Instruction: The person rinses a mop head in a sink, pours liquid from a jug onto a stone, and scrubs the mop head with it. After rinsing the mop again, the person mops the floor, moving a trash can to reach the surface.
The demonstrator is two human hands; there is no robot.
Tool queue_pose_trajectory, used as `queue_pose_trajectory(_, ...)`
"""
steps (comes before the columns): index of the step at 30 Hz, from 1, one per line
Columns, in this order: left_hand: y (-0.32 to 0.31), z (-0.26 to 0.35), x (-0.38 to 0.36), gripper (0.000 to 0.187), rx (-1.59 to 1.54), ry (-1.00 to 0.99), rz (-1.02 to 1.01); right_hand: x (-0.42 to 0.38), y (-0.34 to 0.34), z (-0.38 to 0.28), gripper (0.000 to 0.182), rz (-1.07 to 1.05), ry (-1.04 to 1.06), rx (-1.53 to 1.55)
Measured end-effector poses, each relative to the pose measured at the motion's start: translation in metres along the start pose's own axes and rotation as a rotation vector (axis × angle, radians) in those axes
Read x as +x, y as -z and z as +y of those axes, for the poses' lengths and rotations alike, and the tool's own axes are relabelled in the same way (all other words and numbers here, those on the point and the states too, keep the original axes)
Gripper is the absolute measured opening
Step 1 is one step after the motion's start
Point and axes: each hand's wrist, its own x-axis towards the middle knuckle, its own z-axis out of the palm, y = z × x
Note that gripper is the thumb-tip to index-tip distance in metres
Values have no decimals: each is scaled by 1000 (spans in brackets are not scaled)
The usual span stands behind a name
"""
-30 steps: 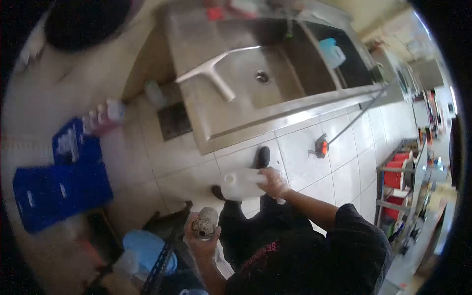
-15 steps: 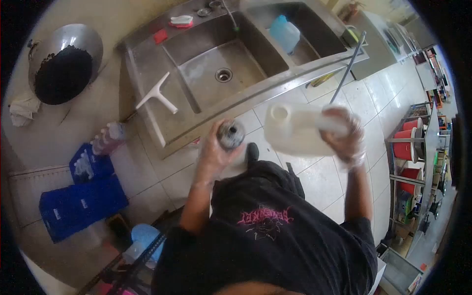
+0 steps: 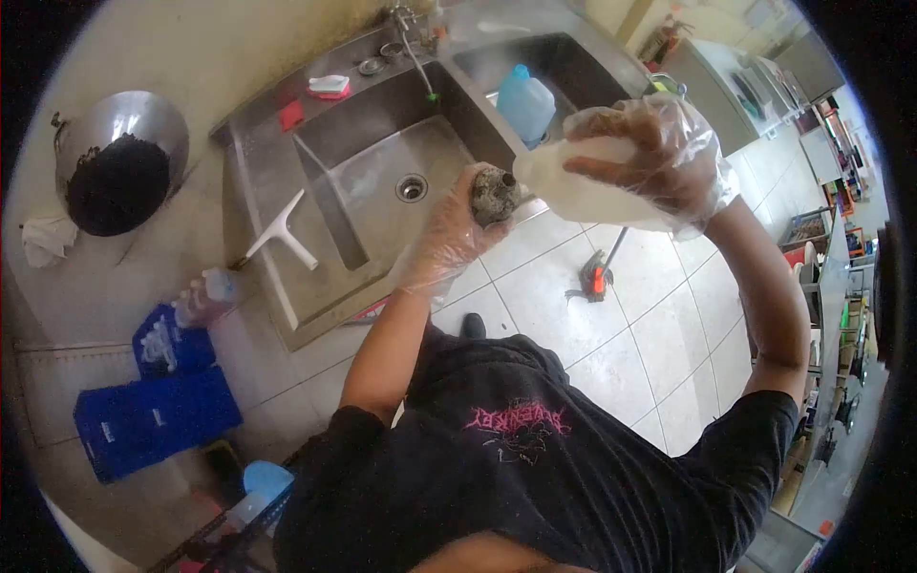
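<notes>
In a clear plastic glove, my left hand (image 3: 447, 232) is wrapped round a grey, speckled round container (image 3: 493, 199) with a dark narrow neck. My right hand (image 3: 659, 158), also gloved, grips a translucent white jug (image 3: 583, 196) from above. The jug is tipped over to the left, its mouth end right beside the container's neck. Both things are held up in front of the sink's front edge, over the tiled floor.
A steel double sink (image 3: 334, 277) stands ahead, with a bluish jug (image 3: 525, 105) in its right basin. A white squeegee (image 3: 285, 234) lies on the left drainboard. A blackened wok (image 3: 143, 124) and blue crates (image 3: 158, 420) are at left; a floor brush (image 3: 594, 277) stands below.
My right hand has lifted the white jug and tilted it leftward, bringing its mouth to the container. My left hand has raised the container, its neck turned toward the jug.
</notes>
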Motion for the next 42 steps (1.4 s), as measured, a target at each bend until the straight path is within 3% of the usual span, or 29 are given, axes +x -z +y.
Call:
queue_pose_trajectory(5, 10, -4, 24, 67, 25, 23, 14, 33, 0, -1, 31, -111, -54, -10)
queue_pose_trajectory(8, 22, -15, 41, 67, 13, 16, 19, 57, 6, -7, 32, -109, 93, -128)
queue_pose_trajectory(10, 32, -26, 49, 67, 16, 0, 29, 75, 6, -17, 34, -164, -68, -116)
queue_pose_trajectory(20, 66, -50, 69, 61, 38, -54, 37, 123, -13, -24, 32, -119, 41, -189)
queue_pose_trajectory(22, 71, -50, 71, 61, 69, -77, 46, 133, -16, -27, 31, -225, 1, -229)
queue_pose_trajectory(27, 80, -55, 75, 59, 141, -155, 71, 146, -31, -24, 31, -218, 7, -247)
queue_pose_trajectory(37, 81, -67, 75, 56, 122, -101, 39, 161, -45, -34, 31, -350, 24, -416)
queue_pose_trajectory(42, 83, -68, 77, 59, 240, -93, 36, 159, -54, -26, 26, -269, 75, -397)
